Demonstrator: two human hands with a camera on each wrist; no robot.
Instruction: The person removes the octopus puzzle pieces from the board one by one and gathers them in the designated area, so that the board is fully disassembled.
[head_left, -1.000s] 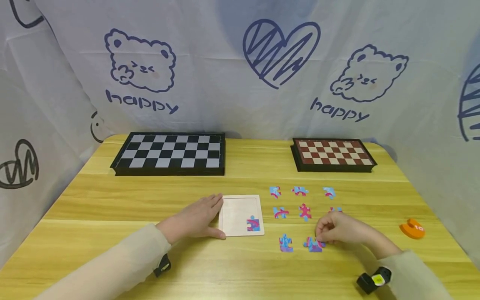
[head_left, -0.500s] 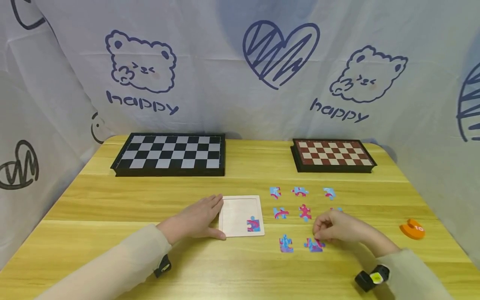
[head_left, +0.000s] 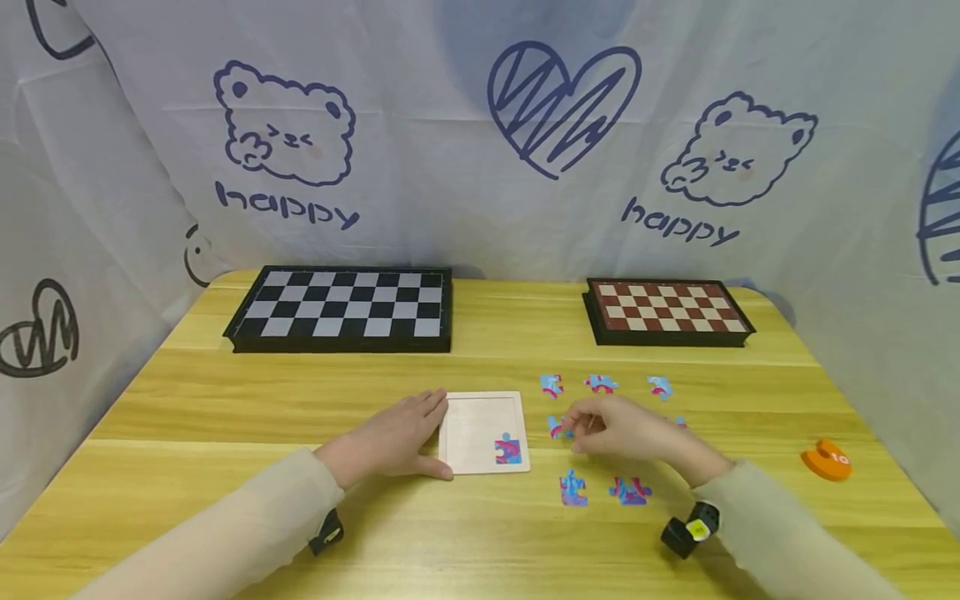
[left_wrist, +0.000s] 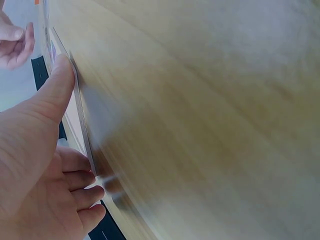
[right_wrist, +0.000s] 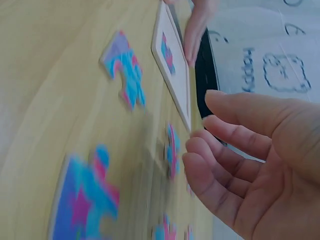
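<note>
On the table in the head view lies a square wooden puzzle tray (head_left: 468,429) with one blue, pink and purple jigsaw piece (head_left: 510,452) in its lower right corner. My left hand (head_left: 382,442) rests against the tray's left side, thumb at the near corner and fingers at the far one. In the left wrist view the thumb (left_wrist: 56,87) lies straight on the tray's edge. Above the loose pieces hovers my right hand (head_left: 626,429), partly covering a blue and pink piece (head_left: 555,427). Its fingers (right_wrist: 212,192) are loosely curled, holding nothing.
Near the right hand lie two pieces, a left one (head_left: 573,489) and a right one (head_left: 631,492). Farther back are several more, including a corner-like piece (head_left: 660,386). A black-and-white chessboard (head_left: 345,304), a red-and-white chessboard (head_left: 667,308) and an orange object (head_left: 827,460) lie around.
My right hand has moved left and slightly away from me, from beside the near right piece to over the middle row. The left hand and tray have stayed in place.
</note>
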